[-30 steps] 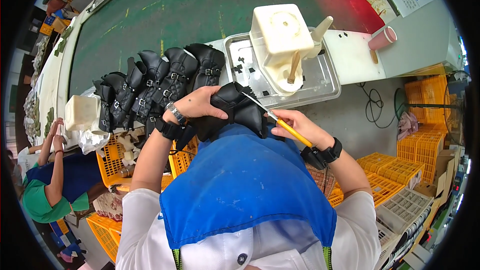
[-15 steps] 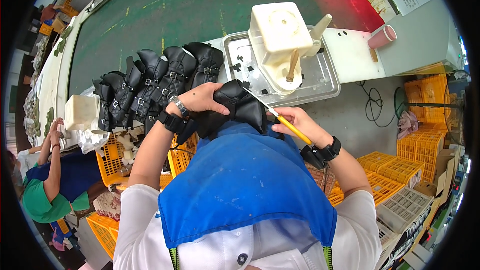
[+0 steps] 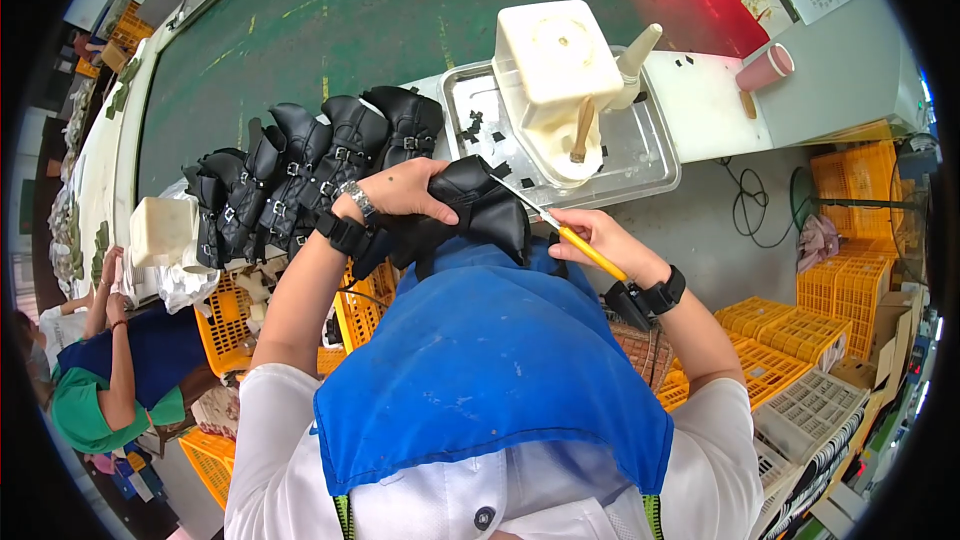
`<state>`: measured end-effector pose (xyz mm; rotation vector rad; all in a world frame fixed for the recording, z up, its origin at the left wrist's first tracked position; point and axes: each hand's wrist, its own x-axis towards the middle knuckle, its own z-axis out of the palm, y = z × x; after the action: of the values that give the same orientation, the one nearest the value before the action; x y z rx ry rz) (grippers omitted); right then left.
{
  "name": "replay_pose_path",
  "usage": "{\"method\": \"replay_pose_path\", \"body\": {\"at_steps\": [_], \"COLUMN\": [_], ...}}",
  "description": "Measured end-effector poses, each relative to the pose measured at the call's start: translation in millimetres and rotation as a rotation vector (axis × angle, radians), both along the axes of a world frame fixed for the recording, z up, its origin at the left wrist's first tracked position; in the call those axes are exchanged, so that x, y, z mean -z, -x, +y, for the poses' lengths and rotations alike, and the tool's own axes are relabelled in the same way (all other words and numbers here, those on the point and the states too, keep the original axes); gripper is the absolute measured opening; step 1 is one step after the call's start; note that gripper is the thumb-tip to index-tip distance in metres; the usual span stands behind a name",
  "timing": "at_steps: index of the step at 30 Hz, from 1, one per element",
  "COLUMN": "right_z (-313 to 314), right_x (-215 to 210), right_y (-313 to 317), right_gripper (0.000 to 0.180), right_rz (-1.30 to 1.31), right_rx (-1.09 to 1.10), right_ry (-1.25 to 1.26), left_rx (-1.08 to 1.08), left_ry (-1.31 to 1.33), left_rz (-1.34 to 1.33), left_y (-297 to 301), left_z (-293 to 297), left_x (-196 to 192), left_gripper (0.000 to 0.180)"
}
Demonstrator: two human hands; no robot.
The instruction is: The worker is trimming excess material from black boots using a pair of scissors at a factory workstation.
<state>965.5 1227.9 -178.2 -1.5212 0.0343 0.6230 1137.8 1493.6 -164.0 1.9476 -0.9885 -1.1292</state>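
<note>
Barely anything shifts between the earlier views and now: my left hand (image 3: 405, 190) stays clamped over the black leather boot upper (image 3: 470, 220), fingers curled down across its top, holding it against the near edge of the bench just above my blue apron (image 3: 480, 360). My right hand (image 3: 590, 235) keeps its pinch on the thin yellow-handled brush (image 3: 570, 238), whose pale tip still lies against the right side of the leather; the stroke has moved only a touch along that edge, so I judge the coating of this piece is still under way. Beyond the hands, the dented metal tray (image 3: 655, 165) carries the cream plastic glue pot (image 3: 555, 65), with a wooden stick standing in it. To the left, the row of finished-looking black buckled boot uppers (image 3: 300, 175) leans together on the green belt (image 3: 330, 30), unchanged
</note>
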Motion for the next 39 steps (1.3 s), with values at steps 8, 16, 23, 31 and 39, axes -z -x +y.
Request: {"method": "replay_pose_path", "body": {"at_steps": [8, 16, 23, 31, 39], "right_z": [-4, 6, 6, -2, -4], "right_x": [2, 9, 6, 14, 27], "right_y": [-3, 5, 8, 2, -3], "right_gripper": [0.049, 0.050, 0.047, 0.053, 0.050], "right_rz": [-0.223, -0.171, -0.090, -0.101, -0.049], "right_rx": [-0.013, 0.091, 0.125, 0.209, 0.273], "right_ry": [0.262, 0.125, 0.116, 0.101, 0.233], "left_rx": [0.034, 0.004, 0.002, -0.008, -0.167], "left_ry": [-0.065, -0.005, -0.036, -0.009, 0.018], "left_rz": [-0.035, -0.024, 0.010, 0.028, -0.061], "left_y": [0, 2, 3, 0, 7], "left_z": [-5, -3, -4, 2, 24], "left_x": [-8, -2, -3, 4, -10], "left_gripper": [0.056, 0.057, 0.054, 0.055, 0.053]}}
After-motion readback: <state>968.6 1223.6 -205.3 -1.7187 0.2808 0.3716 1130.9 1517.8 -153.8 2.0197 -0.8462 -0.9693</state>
